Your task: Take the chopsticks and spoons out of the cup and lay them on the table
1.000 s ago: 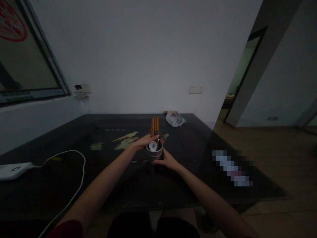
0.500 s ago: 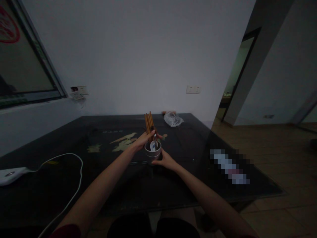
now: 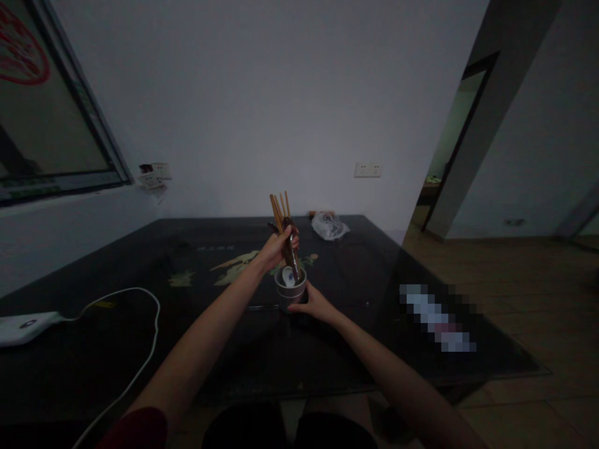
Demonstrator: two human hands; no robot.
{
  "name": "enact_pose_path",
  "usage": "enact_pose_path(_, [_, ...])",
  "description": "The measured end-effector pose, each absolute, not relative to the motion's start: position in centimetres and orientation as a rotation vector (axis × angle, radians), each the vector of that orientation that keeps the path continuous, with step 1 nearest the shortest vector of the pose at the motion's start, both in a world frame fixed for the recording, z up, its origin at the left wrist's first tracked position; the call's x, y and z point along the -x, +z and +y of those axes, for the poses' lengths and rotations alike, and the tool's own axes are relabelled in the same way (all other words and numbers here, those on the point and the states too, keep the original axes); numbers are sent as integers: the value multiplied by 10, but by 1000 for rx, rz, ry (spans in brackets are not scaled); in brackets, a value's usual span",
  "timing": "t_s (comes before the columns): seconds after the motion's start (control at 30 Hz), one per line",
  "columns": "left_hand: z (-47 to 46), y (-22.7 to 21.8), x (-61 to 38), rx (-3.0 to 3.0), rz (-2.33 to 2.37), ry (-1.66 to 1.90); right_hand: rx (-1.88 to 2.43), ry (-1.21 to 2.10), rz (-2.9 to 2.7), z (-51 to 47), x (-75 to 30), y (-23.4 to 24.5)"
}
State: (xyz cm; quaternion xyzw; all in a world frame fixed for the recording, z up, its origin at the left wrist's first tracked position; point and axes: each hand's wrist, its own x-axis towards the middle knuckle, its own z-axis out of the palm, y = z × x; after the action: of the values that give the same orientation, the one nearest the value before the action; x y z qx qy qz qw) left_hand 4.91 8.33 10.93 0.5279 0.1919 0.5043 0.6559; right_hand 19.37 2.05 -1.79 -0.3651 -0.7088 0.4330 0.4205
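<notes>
My left hand [image 3: 279,245] is closed around a bundle of wooden chopsticks [image 3: 279,209] and a metal spoon [image 3: 294,259]. The bundle stands nearly upright over the cup, its lower ends at or inside the mouth. On the dark table, the grey cup [image 3: 291,293] is gripped low on its right side by my right hand [image 3: 314,301], thumb across the front. Inside the cup leans a white spoon with a blue mark [image 3: 288,276]. A dark rounded piece [image 3: 272,228] sticks out left of the chopsticks; its kind is unclear.
A crumpled clear plastic bag [image 3: 330,226] lies at the table's back. At left is a white power strip [image 3: 30,325] with its cable [image 3: 156,305] curving forward. A blurred-out item [image 3: 437,318] lies at right. The white wall [image 3: 262,112] borders the table's far edge.
My left hand has risen, lifting the chopsticks and metal spoon higher out of the cup. My right hand stays on the cup. The view has shifted slightly.
</notes>
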Motion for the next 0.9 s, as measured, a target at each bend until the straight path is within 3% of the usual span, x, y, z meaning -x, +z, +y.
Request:
enact_pose_path(0.4, [75, 152, -35, -1132, 301, 1364, 896, 1072, -1799, 20, -195, -17])
enact_pose_path(0.6, [61, 173, -2, -1279, 476, 1478, 895, 1108, -1784, 21, -195, -17])
enact_pose_path(0.9, [84, 135, 94, -1460, 1026, 1489, 917, 1096, -1795, 18, -195, -13])
